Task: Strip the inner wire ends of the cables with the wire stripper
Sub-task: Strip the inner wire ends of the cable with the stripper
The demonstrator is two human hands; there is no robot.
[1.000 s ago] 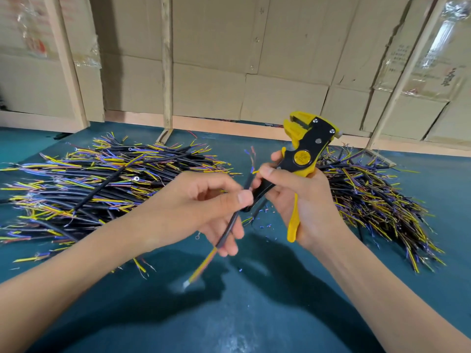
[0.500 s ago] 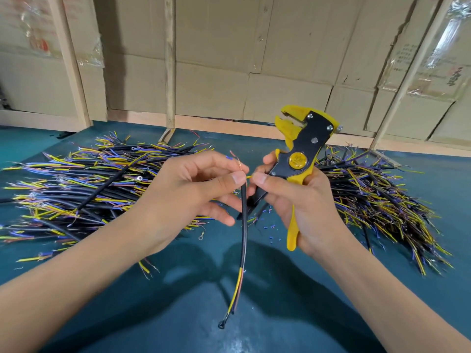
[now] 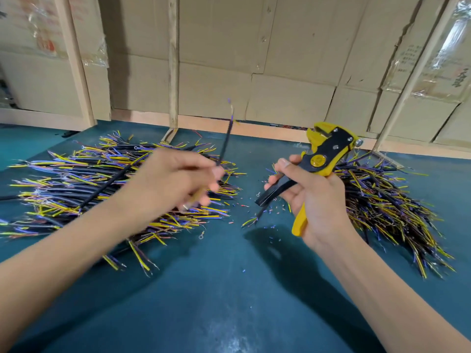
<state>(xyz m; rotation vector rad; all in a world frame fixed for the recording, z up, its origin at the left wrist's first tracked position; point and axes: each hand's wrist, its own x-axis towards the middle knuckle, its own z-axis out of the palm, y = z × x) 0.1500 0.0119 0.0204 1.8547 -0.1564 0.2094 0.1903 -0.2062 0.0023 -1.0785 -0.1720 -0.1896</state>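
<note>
**A:** Over the left pile [image 3: 114,189], what is that hand doing?

**B:** My left hand [image 3: 175,179] is blurred, but I can make out its fingers curled round one black cable [image 3: 225,146], whose far end sticks up with its coloured wires fanned out. I judge I'm between strips, turning the cable for its next pass.

**A:** And the tool?

**B:** My right hand [image 3: 313,200] grips the yellow and black wire stripper [image 3: 323,156], fingers wrapped round the handles, its head pointing up and away, well apart from the cable.

**A:** Next move?

**B:** I'd bring one wire end into the open head and squeeze. The wires are thin and springy, so lining one up takes care.

**A:** The right pile [image 3: 387,207]?

**B:** It lies on the green table [image 3: 229,289], beyond my right hand.
</note>
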